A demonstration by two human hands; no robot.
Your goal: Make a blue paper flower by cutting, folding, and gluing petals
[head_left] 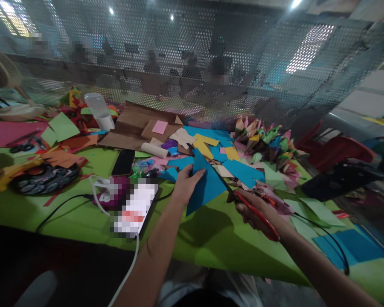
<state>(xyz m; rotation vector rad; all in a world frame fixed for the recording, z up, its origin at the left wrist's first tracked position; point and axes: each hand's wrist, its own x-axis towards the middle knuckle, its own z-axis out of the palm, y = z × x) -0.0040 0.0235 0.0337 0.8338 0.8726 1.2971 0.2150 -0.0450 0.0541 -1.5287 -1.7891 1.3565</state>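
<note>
My left hand (186, 183) pinches a sheet of blue paper (209, 185) by its left side, thumb on top, and holds it up over the table. In my right hand (248, 209) is a pair of scissors (259, 217) with red handles. Their dark blades point up and left and meet the right corner of the blue paper; how far they are parted is hard to tell. Beyond the hands lie blue offcuts (246, 171) and yellow paper strips (205, 147) in a loose heap.
The table has a green cover (211, 247). On the left are a lit phone (137, 209) on a white cable, a dark phone (123, 163) and a tape roll (46, 177). Paper flowers (269, 138) stand at the back right, before a perforated metal screen (192, 64).
</note>
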